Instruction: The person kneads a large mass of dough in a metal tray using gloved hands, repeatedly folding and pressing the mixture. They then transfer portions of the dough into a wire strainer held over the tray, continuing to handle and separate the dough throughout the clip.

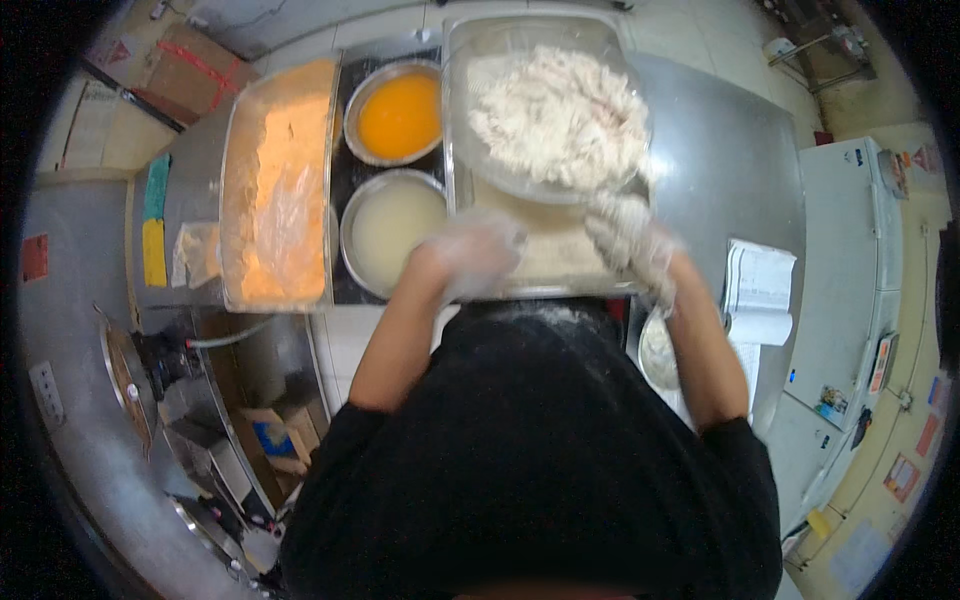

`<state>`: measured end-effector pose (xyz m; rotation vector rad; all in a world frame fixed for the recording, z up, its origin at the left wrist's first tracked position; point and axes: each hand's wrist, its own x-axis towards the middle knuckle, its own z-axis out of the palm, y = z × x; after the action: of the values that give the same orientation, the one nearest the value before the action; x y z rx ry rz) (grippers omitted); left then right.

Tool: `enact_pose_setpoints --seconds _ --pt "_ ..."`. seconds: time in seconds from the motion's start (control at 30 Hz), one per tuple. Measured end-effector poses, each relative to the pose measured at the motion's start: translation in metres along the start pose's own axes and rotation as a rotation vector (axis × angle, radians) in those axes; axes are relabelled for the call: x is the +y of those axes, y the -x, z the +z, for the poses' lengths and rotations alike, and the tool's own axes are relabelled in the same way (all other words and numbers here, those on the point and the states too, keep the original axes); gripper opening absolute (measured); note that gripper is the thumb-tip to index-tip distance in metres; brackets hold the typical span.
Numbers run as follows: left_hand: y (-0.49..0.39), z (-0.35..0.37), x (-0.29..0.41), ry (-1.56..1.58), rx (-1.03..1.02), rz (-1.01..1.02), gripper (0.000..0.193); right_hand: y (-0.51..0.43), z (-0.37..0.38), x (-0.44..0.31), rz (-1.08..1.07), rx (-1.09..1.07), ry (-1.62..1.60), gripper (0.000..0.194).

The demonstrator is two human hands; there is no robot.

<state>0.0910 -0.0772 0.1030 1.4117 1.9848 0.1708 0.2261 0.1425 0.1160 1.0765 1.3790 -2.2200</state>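
Observation:
My left hand (480, 247), in a clear plastic glove, is motion-blurred over the front left of a metal tray (577, 289) spread with pale flour (551, 251). Its fingers are too blurred to read. My right hand (626, 236), gloved and caked with flour, is at the near right edge of a clear basin (525, 192); whether it grips the rim cannot be made out. The basin rests over the tray's far part and holds a heap of flour-coated strips (562, 120), perhaps meat.
To the left stand a metal bowl of orange-yellow liquid (401, 116) and one of cloudy pale liquid (394, 221). Beyond them is a clear tub (330, 172) of orange crumbs (292, 142) with a plastic bag (285, 225). A bowl (658, 352) and an open notebook (759, 281) lie right.

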Motion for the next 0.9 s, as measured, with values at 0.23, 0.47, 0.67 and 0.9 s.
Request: enact_pose_setpoints --seconds 0.23,0.47,0.67,0.9 --pt "-0.197 0.001 -0.077 0.063 0.374 -0.343 0.043 0.013 -0.019 -0.066 -0.257 0.025 0.618 0.031" --pt "-0.229 -0.054 -0.090 0.191 0.456 -0.362 0.048 0.038 -0.006 -0.114 -0.157 0.087 0.042 0.028" --pt "-0.177 0.025 0.010 -0.007 0.341 -0.018 0.052 0.026 0.007 -0.117 -0.110 0.186 0.607 0.031" --pt "-0.146 0.124 0.013 -0.051 -0.063 0.047 0.041 0.000 -0.014 -0.090 -0.690 0.019 1.197 0.030"
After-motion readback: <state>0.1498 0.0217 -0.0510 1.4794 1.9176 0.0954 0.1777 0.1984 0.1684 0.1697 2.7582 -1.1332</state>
